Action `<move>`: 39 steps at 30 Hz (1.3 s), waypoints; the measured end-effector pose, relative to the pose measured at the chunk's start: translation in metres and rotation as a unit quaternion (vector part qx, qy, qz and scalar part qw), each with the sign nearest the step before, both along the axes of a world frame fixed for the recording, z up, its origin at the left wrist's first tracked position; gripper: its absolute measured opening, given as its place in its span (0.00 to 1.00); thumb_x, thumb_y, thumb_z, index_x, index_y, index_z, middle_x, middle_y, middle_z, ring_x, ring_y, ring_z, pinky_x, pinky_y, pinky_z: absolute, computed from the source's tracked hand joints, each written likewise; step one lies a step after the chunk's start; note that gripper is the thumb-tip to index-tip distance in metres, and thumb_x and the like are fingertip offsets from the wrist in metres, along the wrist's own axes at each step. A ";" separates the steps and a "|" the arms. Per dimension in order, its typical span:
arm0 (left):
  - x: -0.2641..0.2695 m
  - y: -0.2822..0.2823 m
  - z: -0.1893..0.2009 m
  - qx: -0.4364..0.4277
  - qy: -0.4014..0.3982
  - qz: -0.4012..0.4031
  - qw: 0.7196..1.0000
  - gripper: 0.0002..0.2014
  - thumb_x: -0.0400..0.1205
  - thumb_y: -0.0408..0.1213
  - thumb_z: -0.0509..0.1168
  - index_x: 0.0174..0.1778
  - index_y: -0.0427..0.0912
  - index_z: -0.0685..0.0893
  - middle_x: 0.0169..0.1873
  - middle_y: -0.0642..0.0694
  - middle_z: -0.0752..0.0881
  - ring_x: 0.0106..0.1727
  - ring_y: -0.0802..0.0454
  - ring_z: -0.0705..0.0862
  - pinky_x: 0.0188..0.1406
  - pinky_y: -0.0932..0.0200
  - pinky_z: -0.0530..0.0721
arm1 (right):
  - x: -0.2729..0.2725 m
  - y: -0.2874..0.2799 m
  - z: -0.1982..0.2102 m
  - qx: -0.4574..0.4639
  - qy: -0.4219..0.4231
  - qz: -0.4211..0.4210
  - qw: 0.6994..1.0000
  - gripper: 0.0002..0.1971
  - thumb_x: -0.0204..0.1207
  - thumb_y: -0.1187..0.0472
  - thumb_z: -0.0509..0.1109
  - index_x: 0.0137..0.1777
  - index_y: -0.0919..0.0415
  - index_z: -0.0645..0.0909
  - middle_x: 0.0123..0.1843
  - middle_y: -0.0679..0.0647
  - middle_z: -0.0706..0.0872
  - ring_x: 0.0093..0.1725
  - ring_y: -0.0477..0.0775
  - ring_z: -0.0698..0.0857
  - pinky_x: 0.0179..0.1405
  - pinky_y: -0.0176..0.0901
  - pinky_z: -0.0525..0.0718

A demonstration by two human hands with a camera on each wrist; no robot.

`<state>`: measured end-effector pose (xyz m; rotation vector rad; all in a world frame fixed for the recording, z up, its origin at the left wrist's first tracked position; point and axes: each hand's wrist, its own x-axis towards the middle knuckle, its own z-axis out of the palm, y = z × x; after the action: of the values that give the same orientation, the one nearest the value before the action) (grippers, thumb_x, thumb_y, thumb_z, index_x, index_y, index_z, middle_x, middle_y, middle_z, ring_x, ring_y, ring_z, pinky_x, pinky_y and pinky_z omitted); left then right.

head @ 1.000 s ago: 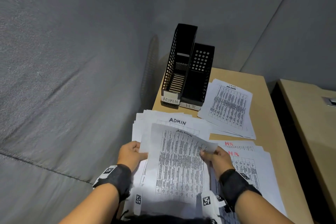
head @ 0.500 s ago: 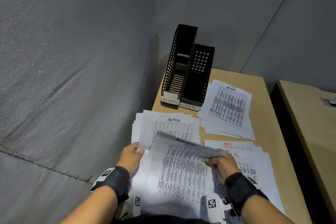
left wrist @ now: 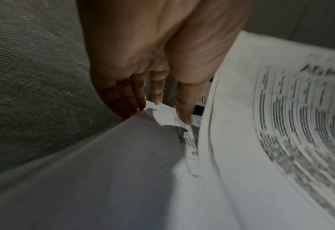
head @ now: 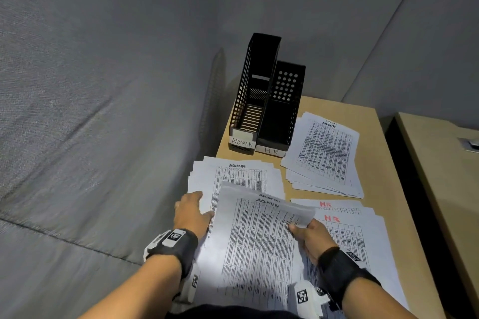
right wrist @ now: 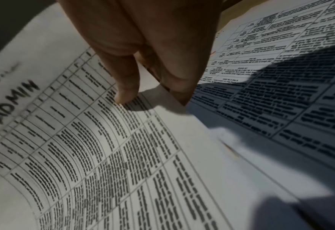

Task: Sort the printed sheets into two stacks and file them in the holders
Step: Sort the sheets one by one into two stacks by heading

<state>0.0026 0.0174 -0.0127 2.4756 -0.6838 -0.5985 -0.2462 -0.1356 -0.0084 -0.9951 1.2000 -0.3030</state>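
Note:
My right hand [head: 302, 228] pinches the right edge of printed ADMIN sheets [head: 259, 241], thumb on top [right wrist: 126, 93], and holds them low over the left ADMIN stack [head: 233, 176]. Beside their left edge, my left hand [head: 193, 206] lies on that stack with straight fingers [left wrist: 156, 93]. To the right of the held sheets lies the HR stack [head: 357, 235] with red headings. A third, fanned pile [head: 324, 155] headed ADMIN sits further back on the right. At the far left corner of the desk stand two black holders, labelled ADMIN [head: 246, 101] and HR [head: 282, 111].
The wooden desk [head: 370, 142] ends close to the right of the piles, with a dark gap and a second desk [head: 445, 163] beyond it. Grey padded walls [head: 103, 111] close in on the left and behind the holders.
The held ADMIN sheets have come down from a raised, tilted position to near the left stack. My left hand has let go of their left edge and lies flat on the stack.

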 end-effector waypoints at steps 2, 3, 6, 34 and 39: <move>0.003 -0.006 0.000 0.047 0.009 -0.013 0.999 0.36 0.73 0.41 0.76 0.76 0.45 0.70 0.71 0.43 0.74 0.73 0.41 0.69 0.69 0.48 0.73 | 0.001 -0.001 -0.001 -0.001 0.015 -0.001 1.000 0.15 0.74 0.76 0.70 0.60 0.67 0.82 0.47 0.58 0.88 0.48 0.56 0.83 0.67 0.55 0.76; 0.003 -0.008 -0.001 0.051 0.013 -0.010 0.999 0.37 0.72 0.40 0.77 0.76 0.45 0.70 0.70 0.42 0.75 0.73 0.41 0.70 0.68 0.47 0.74 | 0.002 -0.002 0.000 0.002 0.016 -0.001 1.000 0.14 0.74 0.76 0.69 0.59 0.67 0.82 0.47 0.59 0.88 0.49 0.57 0.83 0.68 0.56 0.76; 0.002 -0.012 -0.005 0.001 0.015 0.014 1.000 0.27 0.73 0.32 0.73 0.69 0.45 0.76 0.63 0.42 0.81 0.66 0.41 0.77 0.62 0.48 0.78 | 0.003 -0.002 0.004 0.011 -0.005 -0.002 1.000 0.15 0.75 0.79 0.66 0.59 0.67 0.81 0.53 0.62 0.87 0.53 0.58 0.82 0.70 0.55 0.76; -0.005 0.016 0.003 -0.247 0.189 -0.044 0.949 0.31 0.79 0.20 0.63 0.71 0.58 0.75 0.70 0.63 0.76 0.71 0.66 0.72 0.72 0.66 0.64 | 0.014 -0.001 0.022 -0.044 -0.114 -0.132 0.984 0.22 0.61 0.94 0.54 0.30 0.67 0.73 0.30 0.62 0.84 0.29 0.61 0.85 0.16 0.39 0.82; 0.000 0.016 0.001 -0.226 0.243 0.006 0.943 0.15 0.80 0.46 0.69 0.57 0.41 0.87 0.56 0.50 0.88 0.60 0.53 0.84 0.69 0.55 0.77 | 0.011 -0.001 0.017 -0.030 -0.111 -0.111 0.987 0.21 0.64 0.94 0.58 0.29 0.67 0.74 0.32 0.61 0.87 0.36 0.62 0.85 0.20 0.38 0.84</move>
<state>0.0021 0.0331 -0.0121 1.8084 -0.5313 -0.8933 -0.2349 -0.1365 0.0089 -0.8554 1.1036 -0.6126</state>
